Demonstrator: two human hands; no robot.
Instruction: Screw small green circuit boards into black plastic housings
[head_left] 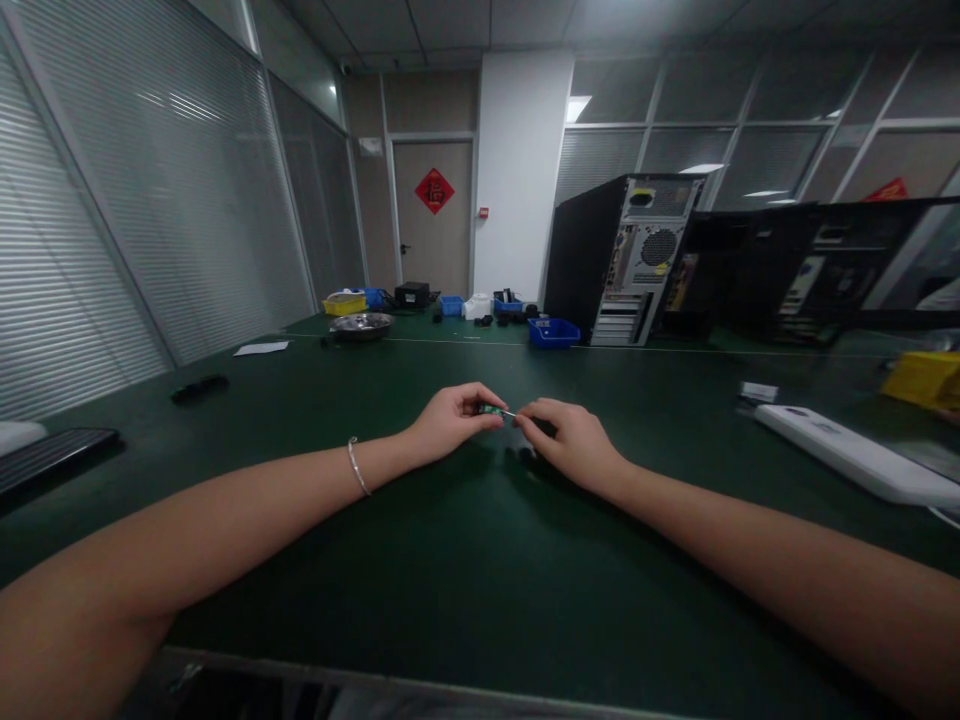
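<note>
Between the fingers of my left hand (455, 422) is a small green circuit board (491, 409), pinched by thumb and fingertips. My right hand (571, 440) is closed in a pinch on a thin, light-coloured piece (510, 413) that meets the board's right end. Whether that piece is a tool or part of the board I cannot tell. Both hands are just above the green tabletop (450, 560), their fingertips close together. Small dark objects (527, 455) lie on the table beneath my right hand, too blurred to name.
A black computer tower (607, 260) stands at the back right, near a blue bin (553, 332). At the back left is a round metal bowl (361, 325). A keyboard (56, 462) lies far left. On the right rests a long white device (855, 450) near a yellow bin (926, 380).
</note>
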